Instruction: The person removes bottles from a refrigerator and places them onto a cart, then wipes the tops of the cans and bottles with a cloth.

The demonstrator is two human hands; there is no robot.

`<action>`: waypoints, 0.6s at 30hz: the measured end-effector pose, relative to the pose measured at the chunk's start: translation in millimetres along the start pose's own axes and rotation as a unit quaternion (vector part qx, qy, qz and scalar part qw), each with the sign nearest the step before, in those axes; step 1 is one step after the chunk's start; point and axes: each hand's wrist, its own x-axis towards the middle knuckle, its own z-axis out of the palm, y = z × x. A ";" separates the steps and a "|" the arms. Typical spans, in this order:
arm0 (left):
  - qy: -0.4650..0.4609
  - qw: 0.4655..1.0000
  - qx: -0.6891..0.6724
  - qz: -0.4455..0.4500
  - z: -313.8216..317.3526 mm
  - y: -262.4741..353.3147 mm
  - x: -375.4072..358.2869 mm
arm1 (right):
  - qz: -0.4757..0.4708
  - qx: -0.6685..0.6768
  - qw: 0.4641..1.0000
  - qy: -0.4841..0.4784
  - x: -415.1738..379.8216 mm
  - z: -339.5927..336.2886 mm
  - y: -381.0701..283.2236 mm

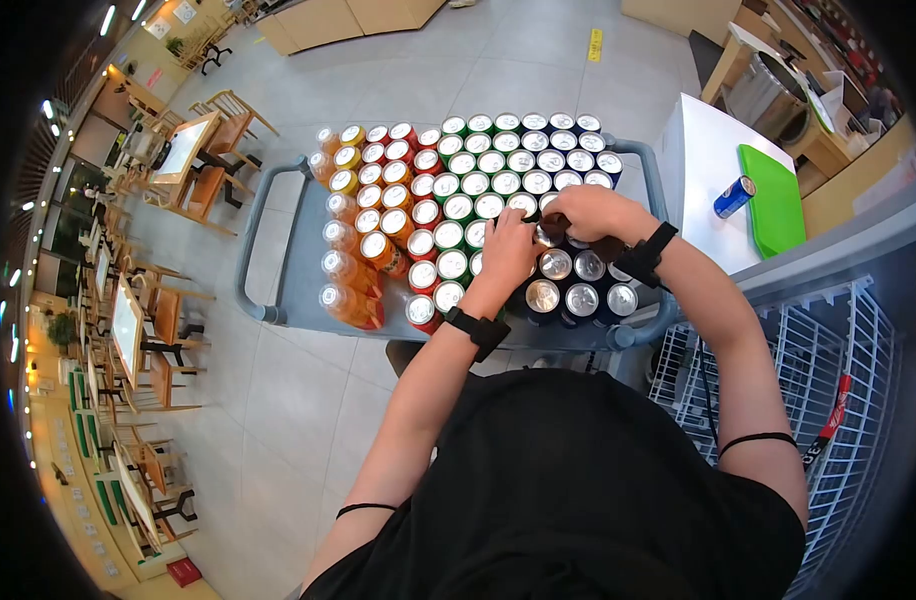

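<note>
Rows of upright drink cans (475,183) stand on a grey-blue cart (308,270) in front of me. My left hand (511,248) is over the middle of the dark cans, its fingers curled about a can that it mostly hides. Close to its right, my right hand (590,214) grips a dark brown cloth (606,249), bunched and pressed onto the can tops. Silver-topped dark cans (582,300) stand just below the hands. Green cans fill the middle rows, with red and orange ones further left. Clear bottles of orange drink (350,302) line the left side.
To the right, a blue can (734,197) lies on its side by a green board (775,205) on a white surface (703,150). White wire racks (828,350) stand at lower right, beside my arm. Wooden tables and chairs (188,150) are off to the left.
</note>
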 end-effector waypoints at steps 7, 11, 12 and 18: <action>-0.008 1.000 0.024 0.011 1.3 -0.8 -0.8 | 0.029 -0.025 0.995 -0.091 -15.2 -0.2 -12.8; 0.014 0.999 -0.024 0.026 -1.7 -5.1 -2.2 | 0.048 0.049 0.997 0.022 -44.0 -15.1 -14.8; 0.006 0.999 -0.022 0.027 -3.5 -5.2 -1.6 | 0.061 0.054 0.995 0.066 -53.1 -14.1 -4.5; -0.008 0.999 0.021 0.049 -6.6 10.5 11.7 | 0.111 0.036 0.985 0.129 -74.5 -4.2 21.2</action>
